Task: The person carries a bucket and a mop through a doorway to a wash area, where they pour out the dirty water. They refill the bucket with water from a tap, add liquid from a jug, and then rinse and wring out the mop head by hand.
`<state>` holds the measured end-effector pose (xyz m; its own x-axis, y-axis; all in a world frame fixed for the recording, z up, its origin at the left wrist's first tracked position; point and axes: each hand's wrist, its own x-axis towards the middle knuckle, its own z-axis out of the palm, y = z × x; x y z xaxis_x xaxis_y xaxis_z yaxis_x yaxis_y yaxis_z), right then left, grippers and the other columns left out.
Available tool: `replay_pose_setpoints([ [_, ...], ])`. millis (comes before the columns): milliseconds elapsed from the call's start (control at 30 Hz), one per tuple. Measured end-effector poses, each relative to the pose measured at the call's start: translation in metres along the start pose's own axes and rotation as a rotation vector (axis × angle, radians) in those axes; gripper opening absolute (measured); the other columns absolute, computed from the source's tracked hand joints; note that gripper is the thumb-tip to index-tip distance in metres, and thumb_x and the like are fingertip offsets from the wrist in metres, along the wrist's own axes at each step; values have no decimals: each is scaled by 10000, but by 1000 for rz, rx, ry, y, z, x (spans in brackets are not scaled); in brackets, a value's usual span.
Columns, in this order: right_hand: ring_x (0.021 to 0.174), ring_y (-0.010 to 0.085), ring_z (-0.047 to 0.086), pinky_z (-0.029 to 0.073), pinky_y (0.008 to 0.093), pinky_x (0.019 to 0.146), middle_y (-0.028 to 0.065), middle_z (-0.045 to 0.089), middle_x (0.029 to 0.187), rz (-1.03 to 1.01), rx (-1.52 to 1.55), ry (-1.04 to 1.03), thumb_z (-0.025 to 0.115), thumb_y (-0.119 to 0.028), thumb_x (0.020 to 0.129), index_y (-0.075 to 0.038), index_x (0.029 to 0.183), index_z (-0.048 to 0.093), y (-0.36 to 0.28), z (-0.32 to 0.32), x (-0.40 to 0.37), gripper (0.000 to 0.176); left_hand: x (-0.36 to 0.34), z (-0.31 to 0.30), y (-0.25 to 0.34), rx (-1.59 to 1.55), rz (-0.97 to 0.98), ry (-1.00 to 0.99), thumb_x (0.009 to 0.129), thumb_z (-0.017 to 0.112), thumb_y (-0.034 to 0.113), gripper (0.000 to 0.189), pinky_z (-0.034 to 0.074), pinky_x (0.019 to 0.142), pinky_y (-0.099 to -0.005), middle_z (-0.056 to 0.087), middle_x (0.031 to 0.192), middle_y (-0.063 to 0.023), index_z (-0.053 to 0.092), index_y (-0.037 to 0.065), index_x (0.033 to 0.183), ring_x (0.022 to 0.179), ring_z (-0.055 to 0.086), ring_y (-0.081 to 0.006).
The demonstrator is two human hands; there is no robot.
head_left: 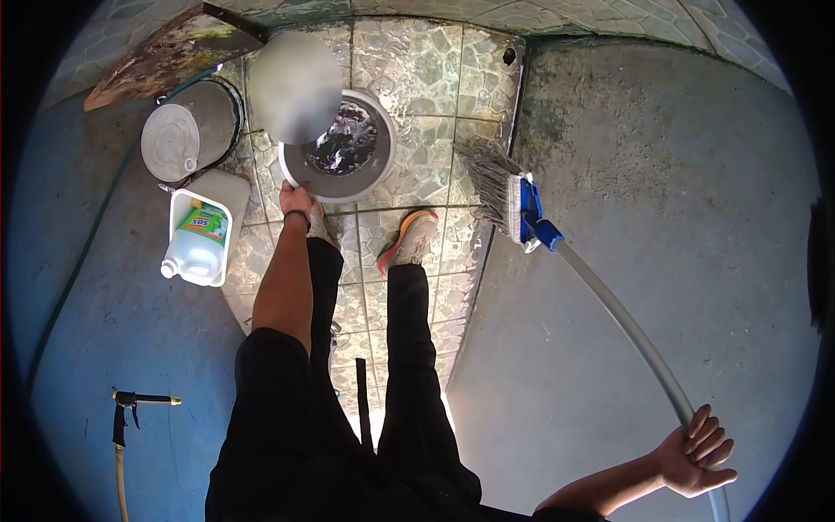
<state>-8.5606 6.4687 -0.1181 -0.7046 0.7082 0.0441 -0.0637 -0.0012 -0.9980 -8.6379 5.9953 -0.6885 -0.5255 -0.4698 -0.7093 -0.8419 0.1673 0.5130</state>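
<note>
Tiled floor (426, 87) strip mid., concrete (661, 174) on R, blue slab (113, 348) on L. On tiles: basin (348, 187), lidded bucket (187, 130), jug (198, 248) in white tub (177, 209), broom (513, 200) bristles. On blue: spray gun (130, 404) w/ hose.

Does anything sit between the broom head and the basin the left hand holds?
Nothing visible does. Only bare tiles separate the broom head from the basin; the left hand holds its rim.

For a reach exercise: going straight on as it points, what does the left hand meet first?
The grey basin: the left hand grips its rim; beyond, likely the dark wet contents.
</note>
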Motion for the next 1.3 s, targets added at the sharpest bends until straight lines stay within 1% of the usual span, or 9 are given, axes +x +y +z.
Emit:
replay_pose_setpoints([
  [67,482,117,133,213,300,539,-15,134,476,11,24,5,384,-443,939,-177,545,181,-2,-6,-1,517,-24,3,25,-226,-91,-136,798,679,188,184,516,491,-273,639,859,-27,585,133,946,659,612,-136],
  [233,480,112,133,221,296,540,-20,133,475,14,86,-21,393,-456,938,-180,551,180,-9,-20,-5,521,-81,52,82,-316,42,-192,805,694,107,188,522,438,-264,614,738,-84,534,8,811,576,607,-155],
  [400,481,106,133,227,291,541,-23,135,473,15,95,-59,403,-463,937,-184,559,178,-6,-34,-9,521,-106,127,105,-150,216,-405,802,683,86,229,526,501,-277,628,706,-126,487,-33,786,558,624,-162],
  [667,417,96,179,266,258,498,-29,189,436,-54,-35,-43,367,-490,954,-176,563,222,1,-60,-16,522,-106,231,129,319,403,-287,779,701,174,229,505,582,-323,634,599,-95,555,10,716,563,647,-191],
  [733,447,96,230,291,279,492,-53,240,482,-76,-37,-101,271,-622,924,-201,583,287,0,-73,-19,542,-98,250,127,318,380,-240,777,706,190,232,510,606,-336,636,583,-101,560,20,718,572,650,-224],
  [967,467,100,272,311,288,490,-63,283,516,-7,-57,-288,243,-677,914,-200,606,351,-8,-110,-22,578,-101,275,131,640,431,-155,748,713,315,330,515,694,-434,674,805,-173,567,25,806,756,662,-344],
  [1067,473,101,284,315,289,491,-59,289,522,34,-77,-349,242,-676,915,-194,616,366,-8,-121,-21,580,-144,269,173,965,410,-20,760,700,352,379,486,803,-426,664,947,-144,560,45,932,916,633,-318],
  [1200,480,103,310,327,286,491,-53,312,525,-9,-23,-259,233,-679,914,-188,623,394,5,-116,-24,593,-136,247,172,1110,1379,123,836,577,459,464,259,1060,-400,528,1187,-88,571,94,1122,1195,406,-212],
  [1300,490,106,336,339,285,497,-43,342,529,50,-64,-386,229,-684,911,-182,632,422,4,-134,-21,606,-105,246,174,1461,1536,-282,886,488,484,459,294,1027,-387,560,1151,-64,643,79,1035,1158,439,-201],
])
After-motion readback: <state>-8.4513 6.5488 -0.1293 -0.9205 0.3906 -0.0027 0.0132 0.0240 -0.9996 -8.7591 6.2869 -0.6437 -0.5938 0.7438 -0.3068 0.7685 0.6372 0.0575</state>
